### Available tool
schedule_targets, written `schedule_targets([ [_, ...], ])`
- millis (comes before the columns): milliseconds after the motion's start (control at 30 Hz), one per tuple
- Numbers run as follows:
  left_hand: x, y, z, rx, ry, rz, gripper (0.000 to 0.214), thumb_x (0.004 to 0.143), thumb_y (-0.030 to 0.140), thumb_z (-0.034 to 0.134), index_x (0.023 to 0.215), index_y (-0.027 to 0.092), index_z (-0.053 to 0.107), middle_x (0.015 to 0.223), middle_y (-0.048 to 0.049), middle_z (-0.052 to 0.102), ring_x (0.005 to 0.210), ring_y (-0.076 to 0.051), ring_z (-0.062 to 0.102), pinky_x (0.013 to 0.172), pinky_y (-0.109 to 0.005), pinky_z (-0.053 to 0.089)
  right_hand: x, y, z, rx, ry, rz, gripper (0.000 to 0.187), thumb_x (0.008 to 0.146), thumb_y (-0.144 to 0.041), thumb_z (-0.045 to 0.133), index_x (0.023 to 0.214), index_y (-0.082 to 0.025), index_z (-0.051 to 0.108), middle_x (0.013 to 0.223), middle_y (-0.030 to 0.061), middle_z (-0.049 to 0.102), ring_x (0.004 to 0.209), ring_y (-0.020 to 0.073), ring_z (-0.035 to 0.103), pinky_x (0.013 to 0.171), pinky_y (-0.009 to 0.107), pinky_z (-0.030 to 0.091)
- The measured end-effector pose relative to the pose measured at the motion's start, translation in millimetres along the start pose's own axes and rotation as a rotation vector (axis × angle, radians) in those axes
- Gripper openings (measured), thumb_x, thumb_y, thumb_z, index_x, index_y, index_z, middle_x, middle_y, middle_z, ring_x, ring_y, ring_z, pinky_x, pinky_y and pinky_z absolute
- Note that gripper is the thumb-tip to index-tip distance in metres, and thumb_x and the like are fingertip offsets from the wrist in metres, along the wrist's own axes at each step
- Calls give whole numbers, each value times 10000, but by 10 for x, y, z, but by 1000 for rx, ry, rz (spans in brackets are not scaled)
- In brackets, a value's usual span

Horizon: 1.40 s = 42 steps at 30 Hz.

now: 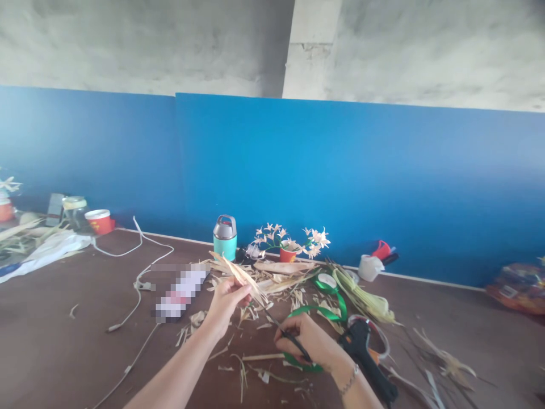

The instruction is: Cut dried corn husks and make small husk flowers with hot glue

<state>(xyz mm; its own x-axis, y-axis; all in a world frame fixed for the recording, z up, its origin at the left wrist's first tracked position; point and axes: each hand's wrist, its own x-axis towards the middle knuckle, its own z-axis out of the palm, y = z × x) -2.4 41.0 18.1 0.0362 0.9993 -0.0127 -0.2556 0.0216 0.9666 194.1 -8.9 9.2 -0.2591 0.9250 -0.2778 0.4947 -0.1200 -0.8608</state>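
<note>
My left hand (227, 304) pinches a pale dried corn husk (235, 271) between thumb and fingers, its pointed end sticking up to the left. In my right hand (309, 335) are dark-handled scissors (293, 343). Their slim blades reach up and left to the lower end of the husk; whether they are parted there I cannot make out. Under both hands lie husk scraps (298, 298) on the brown table (63, 335). A black glue gun (367, 355) rests just right of my right wrist, and green ribbon (338, 304) curls beyond that hand.
Behind the scraps stand a turquoise food jar (225, 241) and a red cup (288, 254) with husk flowers (315, 241). A bundle of greenish husks (364, 298) lies to the right. White cable (138, 284) and a blurred box (183, 294) are on the left. A blue partition (340, 170) closes the back.
</note>
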Motion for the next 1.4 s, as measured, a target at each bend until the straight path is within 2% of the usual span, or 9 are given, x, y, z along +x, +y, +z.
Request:
schedule_targets([
  [300, -6, 1, 7, -24, -22, 10, 151, 595, 244, 728, 622, 153, 611, 530, 19, 617, 529, -126, 568, 534, -231, 458, 26, 33, 2, 24, -25, 0, 90, 640, -221, 619, 672, -138, 638, 326, -91, 403, 279, 35, 328, 291, 138, 214],
  [800, -21, -20, 23, -65, -7, 5, 181, 584, 244, 754, 671, 140, 635, 585, 15, 634, 548, -125, 595, 560, -232, 485, -18, -68, 10, 46, 6, 20, 75, 637, -213, 605, 661, -143, 615, 325, -87, 412, 278, 39, 330, 287, 143, 217],
  [967, -34, -31, 52, -122, 24, -28, 198, 559, 224, 771, 677, 133, 641, 619, -1, 656, 587, -139, 618, 598, -246, 505, 3, -38, 8, 44, 15, 39, 74, 636, -212, 625, 670, -147, 620, 322, -90, 418, 278, 42, 336, 289, 147, 215],
  [1400, -44, -72, 72, -192, 0, -39, 207, 546, 216, 787, 681, 119, 664, 632, -17, 668, 586, -135, 611, 607, -248, 511, 17, 15, -6, 49, 14, 20, 81, 645, -220, 626, 686, -150, 628, 318, -90, 421, 274, 44, 333, 297, 152, 220],
])
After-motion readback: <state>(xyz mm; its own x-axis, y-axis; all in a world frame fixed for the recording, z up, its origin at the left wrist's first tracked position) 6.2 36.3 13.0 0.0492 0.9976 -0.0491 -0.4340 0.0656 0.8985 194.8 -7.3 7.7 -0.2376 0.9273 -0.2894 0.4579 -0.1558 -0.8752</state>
